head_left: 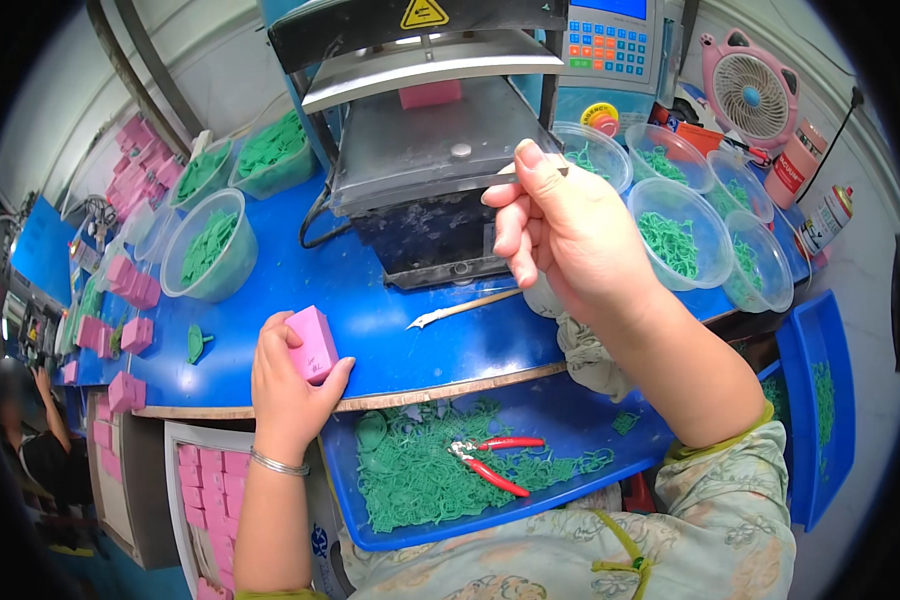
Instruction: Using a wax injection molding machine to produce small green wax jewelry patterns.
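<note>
My left hand [288,385] is closed around a pink rectangular block [313,346] at the front edge of the blue table. Raised in front of the machine, my right hand [570,220] pinches a thin rod-like tool [506,179] between thumb and fingers; its exact kind is too small to tell. Behind it stands a dark press-like machine [430,150] with another pink block [430,94] on its plate, under the raised upper part. A pale slender tool with a pointed tip [460,309] lies on the table between my hands.
Below the table edge, a blue tray [560,410] holds green scraps and red-handled pliers [500,466]. Clear tubs with green pieces [210,245] stand left, more tubs [682,240] right. Pink blocks [132,285] sit far left. A pink fan [750,92] and spray can [828,218] stand right.
</note>
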A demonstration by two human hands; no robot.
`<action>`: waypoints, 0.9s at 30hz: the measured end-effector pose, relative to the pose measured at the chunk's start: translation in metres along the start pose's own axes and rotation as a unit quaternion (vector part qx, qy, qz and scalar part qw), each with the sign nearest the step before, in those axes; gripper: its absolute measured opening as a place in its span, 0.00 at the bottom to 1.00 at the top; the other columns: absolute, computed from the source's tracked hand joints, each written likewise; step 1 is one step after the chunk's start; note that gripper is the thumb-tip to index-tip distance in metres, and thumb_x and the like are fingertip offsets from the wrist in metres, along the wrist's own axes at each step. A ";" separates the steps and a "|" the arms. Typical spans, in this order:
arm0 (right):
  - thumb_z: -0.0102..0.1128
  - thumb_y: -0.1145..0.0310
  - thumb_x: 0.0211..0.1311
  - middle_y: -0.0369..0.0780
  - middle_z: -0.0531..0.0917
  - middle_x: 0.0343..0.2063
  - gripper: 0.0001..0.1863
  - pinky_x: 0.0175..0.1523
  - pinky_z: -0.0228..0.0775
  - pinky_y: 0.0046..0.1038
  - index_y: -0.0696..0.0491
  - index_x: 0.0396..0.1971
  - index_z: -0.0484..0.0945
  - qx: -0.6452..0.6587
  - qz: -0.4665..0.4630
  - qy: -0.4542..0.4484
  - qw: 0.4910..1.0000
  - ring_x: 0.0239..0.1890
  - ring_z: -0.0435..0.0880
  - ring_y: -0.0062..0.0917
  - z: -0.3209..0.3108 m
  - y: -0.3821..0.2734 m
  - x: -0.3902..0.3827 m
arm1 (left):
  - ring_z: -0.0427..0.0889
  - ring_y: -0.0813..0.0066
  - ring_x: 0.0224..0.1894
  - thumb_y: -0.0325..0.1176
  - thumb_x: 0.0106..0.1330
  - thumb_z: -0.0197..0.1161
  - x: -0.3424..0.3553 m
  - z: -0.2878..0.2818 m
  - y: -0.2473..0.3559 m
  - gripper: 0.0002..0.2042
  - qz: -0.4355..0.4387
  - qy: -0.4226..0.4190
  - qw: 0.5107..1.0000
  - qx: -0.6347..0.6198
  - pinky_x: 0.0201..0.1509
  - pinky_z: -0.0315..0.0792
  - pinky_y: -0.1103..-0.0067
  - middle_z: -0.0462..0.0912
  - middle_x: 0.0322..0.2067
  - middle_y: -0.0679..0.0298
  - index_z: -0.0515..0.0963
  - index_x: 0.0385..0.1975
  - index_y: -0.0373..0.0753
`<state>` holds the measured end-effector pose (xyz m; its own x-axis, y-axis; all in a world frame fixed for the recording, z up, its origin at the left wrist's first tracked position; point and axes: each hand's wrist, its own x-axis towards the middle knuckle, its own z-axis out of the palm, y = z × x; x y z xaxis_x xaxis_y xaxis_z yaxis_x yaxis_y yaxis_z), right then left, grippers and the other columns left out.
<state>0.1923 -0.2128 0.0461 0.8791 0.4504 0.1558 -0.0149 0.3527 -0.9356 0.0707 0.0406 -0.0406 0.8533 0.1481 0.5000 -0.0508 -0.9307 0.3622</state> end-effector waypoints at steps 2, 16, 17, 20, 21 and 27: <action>0.46 0.52 0.65 0.39 0.77 0.15 0.23 0.18 0.63 0.17 0.60 0.29 0.71 0.001 -0.008 0.008 1.000 0.11 0.72 0.17 0.002 0.001 0.001 | 0.71 0.48 0.47 0.35 0.42 0.72 -0.001 0.001 0.000 0.27 0.007 0.005 1.000 0.007 0.51 0.66 0.66 0.68 0.48 0.45 0.59 0.34 0.37; 0.42 0.51 0.66 0.39 0.75 0.12 0.24 0.15 0.61 0.16 0.57 0.23 0.72 0.012 -0.001 -0.015 1.000 0.09 0.69 0.17 0.001 0.008 0.000 | 0.67 0.52 0.56 0.35 0.46 0.67 0.003 -0.006 0.004 0.33 0.023 -0.037 0.998 0.056 0.59 0.61 0.67 0.66 0.55 0.48 0.64 0.55 0.32; 0.42 0.51 0.66 0.39 0.75 0.12 0.24 0.15 0.61 0.16 0.57 0.23 0.72 0.009 0.003 -0.015 1.000 0.09 0.69 0.17 0.001 0.008 0.000 | 0.66 0.52 0.56 0.35 0.47 0.67 0.003 -0.006 0.004 0.34 0.022 -0.041 0.997 0.056 0.59 0.61 0.67 0.66 0.54 0.48 0.63 0.55 0.32; 0.42 0.51 0.66 0.39 0.75 0.12 0.24 0.16 0.60 0.16 0.57 0.23 0.72 0.023 0.015 -0.011 1.000 0.10 0.69 0.17 0.002 0.009 -0.002 | 0.66 0.51 0.56 0.36 0.47 0.67 0.003 -0.006 0.004 0.34 0.017 -0.051 0.997 0.055 0.59 0.61 0.67 0.66 0.55 0.48 0.63 0.56 0.32; 0.42 0.51 0.66 0.39 0.75 0.12 0.24 0.16 0.60 0.16 0.57 0.23 0.72 0.029 0.025 -0.008 0.999 0.10 0.69 0.17 0.002 0.010 -0.002 | 0.66 0.51 0.57 0.36 0.47 0.67 0.003 -0.005 0.005 0.35 0.011 -0.057 0.997 0.053 0.59 0.61 0.67 0.65 0.55 0.47 0.62 0.56 0.32; 0.42 0.51 0.66 0.38 0.75 0.13 0.24 0.16 0.59 0.16 0.57 0.24 0.72 0.048 0.048 -0.036 0.997 0.10 0.69 0.16 -0.001 0.005 -0.001 | 0.63 0.52 0.59 0.36 0.47 0.67 0.003 -0.007 0.004 0.35 0.012 -0.057 0.996 0.069 0.61 0.59 0.67 0.62 0.58 0.47 0.61 0.57 0.32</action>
<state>0.1916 -0.2121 0.0409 0.8352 0.5423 0.0916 -0.1471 0.3808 -0.9129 0.0692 0.0393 -0.0323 0.9063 0.0944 0.4119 -0.0064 -0.9716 0.2367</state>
